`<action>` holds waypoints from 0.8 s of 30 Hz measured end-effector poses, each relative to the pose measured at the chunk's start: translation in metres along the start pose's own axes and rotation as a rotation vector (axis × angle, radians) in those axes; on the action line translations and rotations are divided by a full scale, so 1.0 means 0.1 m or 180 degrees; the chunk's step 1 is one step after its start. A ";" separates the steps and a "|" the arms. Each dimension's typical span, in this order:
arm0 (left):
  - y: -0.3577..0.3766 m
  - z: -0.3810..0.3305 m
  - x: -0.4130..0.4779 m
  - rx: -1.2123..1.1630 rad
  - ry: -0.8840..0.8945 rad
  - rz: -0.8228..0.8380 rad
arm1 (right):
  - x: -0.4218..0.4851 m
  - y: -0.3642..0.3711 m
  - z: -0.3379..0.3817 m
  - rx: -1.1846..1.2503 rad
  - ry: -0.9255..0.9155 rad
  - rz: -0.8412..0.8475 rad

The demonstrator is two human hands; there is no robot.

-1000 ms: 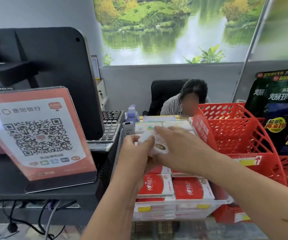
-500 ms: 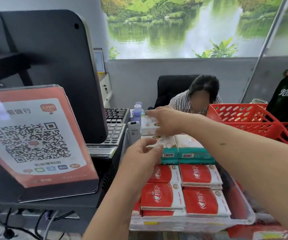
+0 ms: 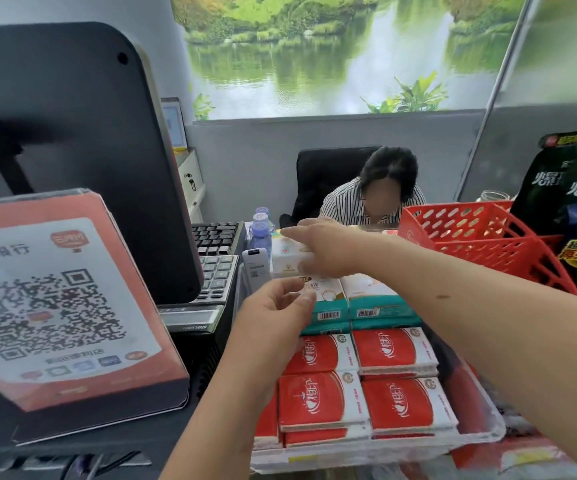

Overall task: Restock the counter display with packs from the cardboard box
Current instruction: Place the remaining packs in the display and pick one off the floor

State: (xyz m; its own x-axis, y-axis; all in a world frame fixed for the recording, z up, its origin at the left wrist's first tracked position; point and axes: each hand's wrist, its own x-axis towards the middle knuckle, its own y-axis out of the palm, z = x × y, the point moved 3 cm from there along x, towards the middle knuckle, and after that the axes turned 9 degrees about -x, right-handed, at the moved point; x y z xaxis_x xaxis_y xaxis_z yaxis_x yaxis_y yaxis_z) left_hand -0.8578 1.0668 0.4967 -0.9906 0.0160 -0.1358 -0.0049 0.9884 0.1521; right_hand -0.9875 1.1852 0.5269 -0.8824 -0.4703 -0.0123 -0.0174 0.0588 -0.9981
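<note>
A clear plastic display tray (image 3: 481, 441) on the counter holds rows of tissue packs: red packs (image 3: 318, 400) in front, teal-and-white packs (image 3: 377, 303) behind them. At the far back stands a white pack (image 3: 287, 259). My right hand (image 3: 325, 247) reaches across the tray and holds this white pack, fingers over its top. Hovering above the left teal pack, my left hand (image 3: 276, 306) has loosely curled fingers with nothing in them. No cardboard box is in view.
A black monitor (image 3: 72, 150) and an orange QR-code sign (image 3: 55, 299) stand close on the left, with a keyboard (image 3: 214, 237) behind. Red baskets (image 3: 481, 233) and dark snack bags (image 3: 571, 202) flank the right. Bottles (image 3: 261, 230) and a seated person (image 3: 380, 199) are beyond the tray.
Both hands held the white pack over the tray. My right hand carried it to the back row; my left hand let go and stayed nearer.
</note>
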 end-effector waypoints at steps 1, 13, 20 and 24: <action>-0.01 0.00 -0.02 -0.0016 0.0009 0.0029 | -0.04 -0.01 0.01 0.0057 0.0060 -0.0038; 0.09 0.15 -0.38 -0.0026 0.0228 0.0609 | -1.42 0.13 0.32 0.0475 0.0679 -0.0324; 0.44 0.32 -0.96 -0.0121 0.0184 0.0757 | -2.51 0.22 0.38 0.0656 0.0800 -0.0527; 0.84 0.66 -1.44 0.0029 0.0073 0.0912 | -3.27 0.40 0.29 0.0769 0.0722 -0.0647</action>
State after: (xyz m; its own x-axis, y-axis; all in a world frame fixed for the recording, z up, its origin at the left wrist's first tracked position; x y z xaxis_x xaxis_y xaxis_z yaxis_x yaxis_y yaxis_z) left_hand -0.7060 1.1581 0.4641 -0.9543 0.2913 -0.0664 0.2766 0.9454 0.1723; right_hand -0.6861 1.3154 0.4893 -0.9544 -0.2428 0.1737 -0.1153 -0.2372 -0.9646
